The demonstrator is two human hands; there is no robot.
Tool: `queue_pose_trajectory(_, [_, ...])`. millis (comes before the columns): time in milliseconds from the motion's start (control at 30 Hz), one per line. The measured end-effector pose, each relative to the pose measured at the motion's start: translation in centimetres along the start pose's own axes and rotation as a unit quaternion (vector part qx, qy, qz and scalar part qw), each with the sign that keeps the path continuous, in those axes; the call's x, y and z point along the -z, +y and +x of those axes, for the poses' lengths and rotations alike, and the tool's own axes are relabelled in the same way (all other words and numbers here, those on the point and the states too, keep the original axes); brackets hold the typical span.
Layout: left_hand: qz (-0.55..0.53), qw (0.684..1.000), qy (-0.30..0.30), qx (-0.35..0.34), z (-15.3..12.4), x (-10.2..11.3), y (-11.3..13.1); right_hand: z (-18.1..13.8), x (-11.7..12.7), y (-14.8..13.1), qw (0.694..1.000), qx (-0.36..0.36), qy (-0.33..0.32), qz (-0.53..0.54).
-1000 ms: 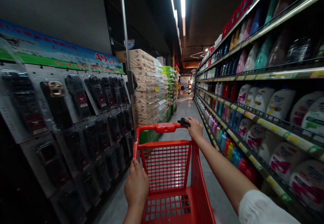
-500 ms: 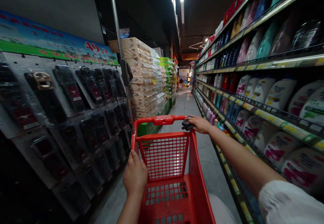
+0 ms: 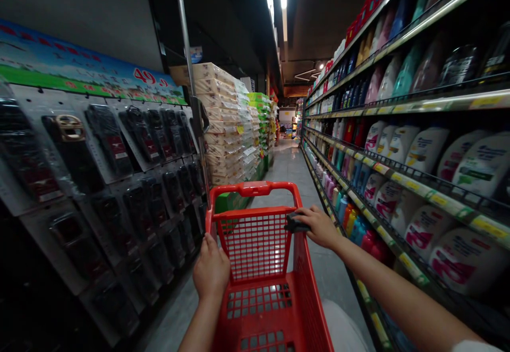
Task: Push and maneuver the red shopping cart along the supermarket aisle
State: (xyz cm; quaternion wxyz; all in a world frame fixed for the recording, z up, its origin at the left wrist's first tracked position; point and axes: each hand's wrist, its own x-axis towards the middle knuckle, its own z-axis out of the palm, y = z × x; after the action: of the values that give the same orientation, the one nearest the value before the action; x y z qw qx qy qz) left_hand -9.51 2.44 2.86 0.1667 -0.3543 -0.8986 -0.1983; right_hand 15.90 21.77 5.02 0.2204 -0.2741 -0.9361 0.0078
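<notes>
The left hand [image 3: 211, 269] stays closed on the left rim of the red cart [image 3: 258, 246], as before. The right hand [image 3: 320, 226] has dropped from the handle [image 3: 253, 188] to the cart's right rim, its fingers curled round a small dark item [image 3: 295, 224]. Bottle shelves [image 3: 414, 182] line the right and hanging packs [image 3: 119, 145] the left.

The red shopping cart [image 3: 311, 301] runs off the bottom edge, so its near end is cut away. The left hand [image 3: 211, 272] hides its fingertips on the cart's side, and the small dark thing [image 3: 294, 223] under the right hand [image 3: 320, 228] is too dim to name. The black packs [image 3: 104, 140] on the left wall are blurry.
</notes>
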Motion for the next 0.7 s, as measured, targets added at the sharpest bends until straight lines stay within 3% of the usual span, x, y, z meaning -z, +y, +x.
queue_pose_trajectory(167, [-0.003,1.0,0.013,0.0,0.0,-0.2,-0.1,2.8,-2.3,0.3,0.992,-0.095,0.071,0.052])
queue_pose_trajectory(300, [-0.002,1.0,0.022,0.005,0.0,-0.4,-0.1,-0.3,-3.4,-1.2,0.997,-0.04,0.039,0.053])
queue_pose_trajectory(400, [-0.012,1.0,0.015,0.011,-0.1,-0.3,0.0,-1.5,-2.1,-1.8,0.999,-0.036,0.008,0.034])
queue_pose_trajectory(533, [-0.032,0.999,-0.002,0.012,-0.2,0.0,0.0,1.5,0.3,-2.1,0.99,-0.129,0.058,0.01])
queue_pose_trajectory(600, [-0.042,0.999,-0.001,0.015,-0.3,0.0,-0.1,3.6,0.4,-2.4,0.99,-0.106,0.089,-0.009])
queue_pose_trajectory(700, [-0.053,0.998,0.003,0.015,-0.3,-0.3,-0.3,5.8,-1.4,-3.7,0.995,-0.064,0.042,-0.059])
